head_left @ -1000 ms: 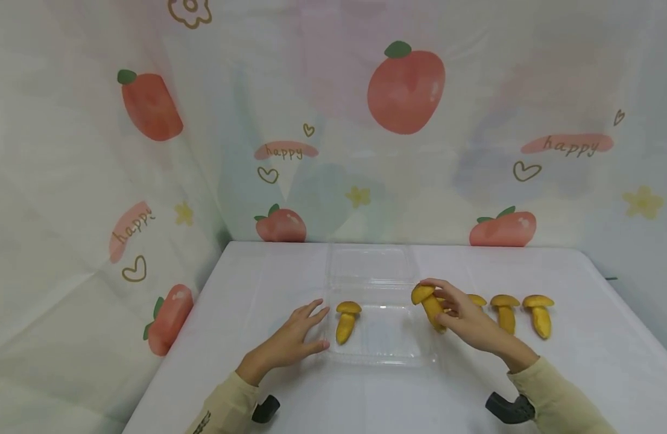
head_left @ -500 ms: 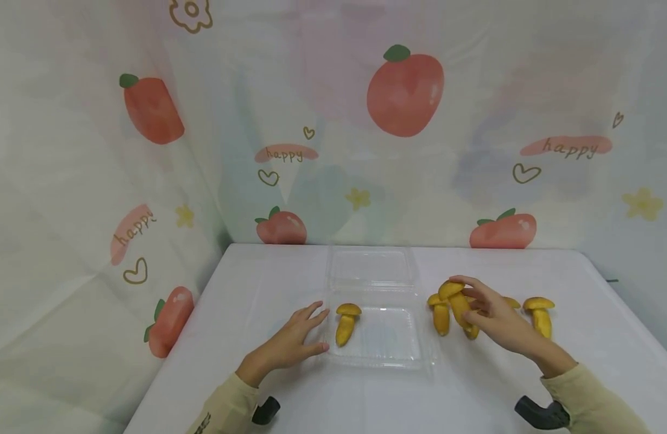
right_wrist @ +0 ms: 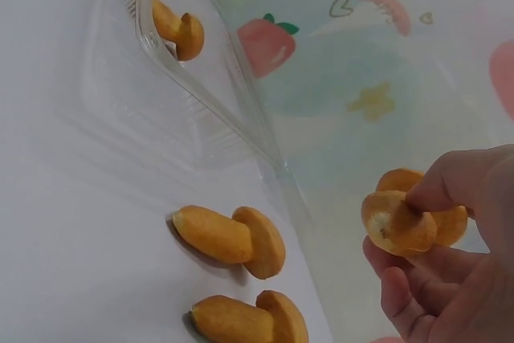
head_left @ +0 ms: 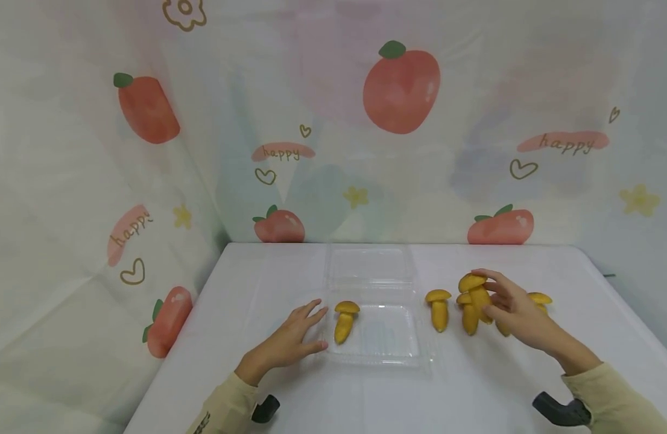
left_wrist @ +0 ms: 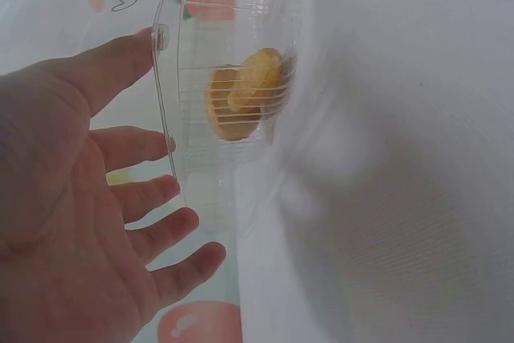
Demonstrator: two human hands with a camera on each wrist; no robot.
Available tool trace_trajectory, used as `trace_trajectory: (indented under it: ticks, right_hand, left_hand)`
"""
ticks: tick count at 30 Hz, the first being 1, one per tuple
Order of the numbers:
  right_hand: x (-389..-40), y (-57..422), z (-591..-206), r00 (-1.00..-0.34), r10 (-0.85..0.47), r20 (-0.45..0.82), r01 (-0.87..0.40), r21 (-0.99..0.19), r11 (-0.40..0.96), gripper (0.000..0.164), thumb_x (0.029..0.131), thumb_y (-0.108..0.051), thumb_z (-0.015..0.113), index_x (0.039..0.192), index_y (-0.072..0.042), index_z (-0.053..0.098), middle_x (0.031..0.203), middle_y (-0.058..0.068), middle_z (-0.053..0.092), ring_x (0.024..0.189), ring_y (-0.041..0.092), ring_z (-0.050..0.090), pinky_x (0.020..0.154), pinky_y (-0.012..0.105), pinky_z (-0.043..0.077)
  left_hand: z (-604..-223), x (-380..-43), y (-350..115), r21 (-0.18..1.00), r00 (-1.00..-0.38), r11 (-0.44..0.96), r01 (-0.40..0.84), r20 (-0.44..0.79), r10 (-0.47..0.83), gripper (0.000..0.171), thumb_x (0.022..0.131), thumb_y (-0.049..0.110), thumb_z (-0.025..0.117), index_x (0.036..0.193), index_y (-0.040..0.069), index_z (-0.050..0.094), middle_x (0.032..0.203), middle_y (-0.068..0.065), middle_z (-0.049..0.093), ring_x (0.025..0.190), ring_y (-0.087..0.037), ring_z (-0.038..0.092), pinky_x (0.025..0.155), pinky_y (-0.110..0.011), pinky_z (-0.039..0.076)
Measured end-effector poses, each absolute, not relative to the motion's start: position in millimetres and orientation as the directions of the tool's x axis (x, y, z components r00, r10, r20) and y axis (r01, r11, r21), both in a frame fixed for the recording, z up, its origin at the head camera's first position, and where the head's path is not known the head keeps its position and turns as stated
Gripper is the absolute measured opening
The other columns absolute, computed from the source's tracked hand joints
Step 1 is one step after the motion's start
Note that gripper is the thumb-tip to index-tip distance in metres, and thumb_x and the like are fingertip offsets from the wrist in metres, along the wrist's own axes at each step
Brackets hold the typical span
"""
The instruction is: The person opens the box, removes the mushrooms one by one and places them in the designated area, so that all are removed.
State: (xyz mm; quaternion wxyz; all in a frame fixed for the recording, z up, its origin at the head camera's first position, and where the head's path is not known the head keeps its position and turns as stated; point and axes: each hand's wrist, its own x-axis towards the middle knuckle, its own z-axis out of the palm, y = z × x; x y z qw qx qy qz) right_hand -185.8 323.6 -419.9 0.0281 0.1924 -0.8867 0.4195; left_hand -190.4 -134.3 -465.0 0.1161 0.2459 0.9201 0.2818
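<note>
A clear plastic clamshell container (head_left: 409, 355) lies open mid-table with one yellow toy mushroom (head_left: 344, 319) in its tray. My left hand (head_left: 321, 328) rests flat with spread fingers against the tray's left edge; the left wrist view shows the open palm (left_wrist: 96, 222) beside the tray rim (left_wrist: 165, 102). My right hand (head_left: 488, 296) is right of the container, above the table, pinching a mushroom (head_left: 473, 288) by its stem (right_wrist: 397, 226). Two mushrooms (head_left: 438, 308) (head_left: 467, 314) lie just left of that hand, and another mushroom (head_left: 540, 298) lies partly hidden behind it.
The container's lid (head_left: 370, 265) lies flat behind the tray. A printed fruit-pattern cloth (head_left: 398, 150) walls the white table (head_left: 366, 398) at back and left. In the right wrist view two loose mushrooms (right_wrist: 233, 238) (right_wrist: 249, 320) lie beside the container's edge (right_wrist: 201, 94).
My right hand has moved right, away from the container's right edge, with a mushroom in its fingers. Two mushrooms now show on the table left of it. The left hand has not moved.
</note>
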Motion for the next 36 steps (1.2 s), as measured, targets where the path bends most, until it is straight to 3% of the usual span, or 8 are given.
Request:
trace_trajectory:
  ticks: [4,10,13,17,20,24,30,36]
  right_hand:
    - [-183.9,333.8,-421.8,-0.933,-0.298,0.202,-0.346,-0.733,0.586,0.059,0.096,0.005,0.056,0.151,-0.003,0.034,0.143,0.022,0.044,0.107,-0.01,0.053,0.074,0.016,0.055]
    - [-182.5,347.1,-424.6,-0.939,-0.266,0.219,-0.34,-0.706,0.621,0.061,0.095,0.007,0.057,0.15,0.0,0.034,0.14,0.023,0.046,0.102,-0.021,0.045,0.072,0.014,0.054]
    - [-183.4,354.4,-426.5,-0.933,-0.265,0.244,-0.359,-0.701,0.616,0.06,0.094,0.008,0.058,0.149,0.002,0.034,0.138,0.002,0.049,0.103,-0.022,0.047,0.074,0.011,0.054]
    - [-183.9,364.7,-427.8,-0.931,-0.254,0.261,-0.364,-0.698,0.617,0.061,0.094,0.009,0.058,0.15,0.002,0.033,0.131,-0.032,0.037,0.102,-0.023,0.047,0.072,0.011,0.054]
    - [-184.2,371.4,-427.7,-0.932,-0.244,0.268,-0.362,-0.694,0.622,0.063,0.094,0.009,0.058,0.151,0.001,0.032,0.129,-0.039,0.032,0.1,-0.023,0.048,0.07,0.012,0.055]
    - [-184.6,377.3,-428.2,-0.937,-0.232,0.26,-0.348,-0.695,0.629,0.063,0.094,0.009,0.056,0.152,0.001,0.031,0.129,-0.035,0.035,0.098,-0.02,0.05,0.068,0.015,0.056]
    - [-184.5,382.6,-430.4,-0.957,-0.193,0.214,-0.288,-0.677,0.677,0.063,0.096,0.007,0.056,0.152,0.002,0.028,0.135,0.011,0.046,0.095,-0.024,0.044,0.068,0.013,0.055]
    - [-187.2,391.0,-432.6,-0.964,-0.171,0.206,-0.266,-0.665,0.698,0.064,0.097,0.005,0.056,0.153,0.001,0.028,0.132,-0.013,0.041,0.098,-0.028,0.038,0.071,0.007,0.051]
  left_hand:
    - [-464.4,-189.8,-135.0,0.584,-0.847,0.71,0.392,-0.071,0.526,0.074,0.096,0.034,0.07,0.157,0.007,0.037,0.168,-0.016,0.024,0.152,-0.042,0.026,0.119,-0.062,0.031]
    - [-464.2,-188.8,-135.0,0.592,-0.844,0.702,0.396,-0.067,0.533,0.074,0.096,0.033,0.069,0.157,0.006,0.037,0.168,-0.016,0.024,0.152,-0.042,0.025,0.118,-0.063,0.032]
    - [-464.9,-189.2,-135.3,0.589,-0.843,0.702,0.401,-0.062,0.534,0.073,0.096,0.033,0.069,0.157,0.007,0.037,0.168,-0.016,0.023,0.152,-0.042,0.025,0.118,-0.062,0.032]
    - [-465.1,-190.0,-136.0,0.585,-0.843,0.701,0.408,-0.055,0.536,0.073,0.097,0.033,0.069,0.157,0.008,0.037,0.168,-0.016,0.023,0.153,-0.041,0.025,0.118,-0.062,0.032]
    - [-464.8,-190.1,-136.5,0.587,-0.844,0.701,0.406,-0.053,0.533,0.073,0.097,0.034,0.069,0.157,0.008,0.037,0.168,-0.016,0.024,0.153,-0.042,0.025,0.118,-0.062,0.032]
    - [-466.0,-190.1,-136.8,0.587,-0.846,0.703,0.401,-0.056,0.53,0.074,0.097,0.035,0.069,0.157,0.009,0.036,0.168,-0.015,0.024,0.153,-0.041,0.025,0.118,-0.062,0.032]
    - [-469.1,-192.8,-136.8,0.584,-0.846,0.705,0.403,-0.056,0.53,0.073,0.097,0.035,0.068,0.158,0.01,0.035,0.168,-0.014,0.023,0.153,-0.04,0.025,0.119,-0.061,0.032]
    - [-470.6,-194.4,-137.7,0.59,-0.844,0.701,0.401,-0.058,0.533,0.073,0.097,0.035,0.069,0.157,0.009,0.036,0.168,-0.015,0.023,0.153,-0.041,0.025,0.119,-0.062,0.032]
